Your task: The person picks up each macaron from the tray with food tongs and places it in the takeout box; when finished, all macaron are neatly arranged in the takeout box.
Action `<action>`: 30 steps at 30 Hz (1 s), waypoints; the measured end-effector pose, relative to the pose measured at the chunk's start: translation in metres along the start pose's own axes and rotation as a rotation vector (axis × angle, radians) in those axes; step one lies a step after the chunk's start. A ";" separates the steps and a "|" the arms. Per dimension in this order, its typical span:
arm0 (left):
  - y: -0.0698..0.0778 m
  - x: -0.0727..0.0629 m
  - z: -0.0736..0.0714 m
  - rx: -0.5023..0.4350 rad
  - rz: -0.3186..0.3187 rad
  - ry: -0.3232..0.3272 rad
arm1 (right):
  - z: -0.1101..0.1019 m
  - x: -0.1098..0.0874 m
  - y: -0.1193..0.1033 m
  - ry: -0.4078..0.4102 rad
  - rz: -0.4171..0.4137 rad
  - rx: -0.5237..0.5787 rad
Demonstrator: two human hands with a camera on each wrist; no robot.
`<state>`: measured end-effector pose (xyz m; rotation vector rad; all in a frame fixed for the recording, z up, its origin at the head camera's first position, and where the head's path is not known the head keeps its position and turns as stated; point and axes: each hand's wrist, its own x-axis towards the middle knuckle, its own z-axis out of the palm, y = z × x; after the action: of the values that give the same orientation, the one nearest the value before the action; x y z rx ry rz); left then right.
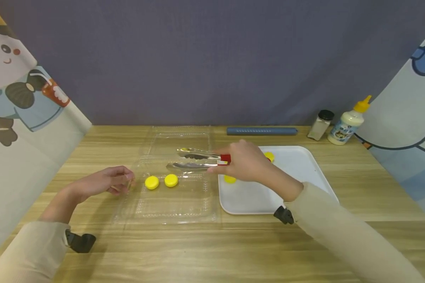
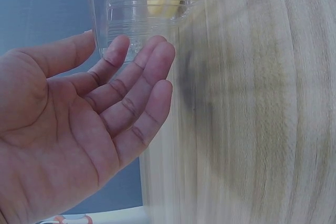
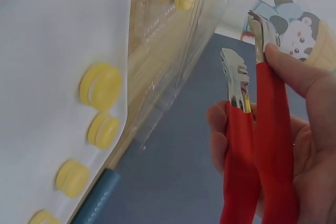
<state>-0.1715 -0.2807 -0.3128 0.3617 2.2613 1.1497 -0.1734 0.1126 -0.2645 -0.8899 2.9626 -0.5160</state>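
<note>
My right hand [image 1: 246, 161] grips metal tongs with red handles [image 3: 273, 140], their jaws apart with nothing between them. They hang over the clear plastic box [image 1: 178, 215], whose hinged lid [image 1: 182, 135] lies open toward the wall. Two yellow macarons [image 1: 171, 180] sit side by side in the left part of the box. At the box's left edge, my left hand [image 1: 108, 182] lightly holds the rim, thumb on one side and fingers on the other. Several more macarons [image 3: 105, 87] stand on the white tray [image 1: 301, 169], partly hidden by my right hand in the head view.
A blue-grey bar [image 1: 262, 131] lies along the back wall. Behind the tray to the right stand a small jar with a black lid [image 1: 320, 125] and a bottle with a yellow nozzle [image 1: 346, 125]. Bare wood tabletop [image 1: 198, 251] runs along the front.
</note>
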 end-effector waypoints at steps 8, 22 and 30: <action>-0.001 0.000 -0.001 0.001 0.010 -0.004 | -0.010 -0.019 0.018 0.039 0.005 0.010; -0.003 0.001 -0.001 0.006 0.022 -0.014 | -0.023 -0.055 0.050 0.040 0.109 -0.028; -0.003 0.001 -0.002 0.011 0.022 -0.014 | -0.020 -0.071 0.064 0.062 0.162 -0.061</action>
<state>-0.1737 -0.2835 -0.3151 0.3985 2.2581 1.1424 -0.1504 0.2073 -0.2722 -0.6415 3.0859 -0.4579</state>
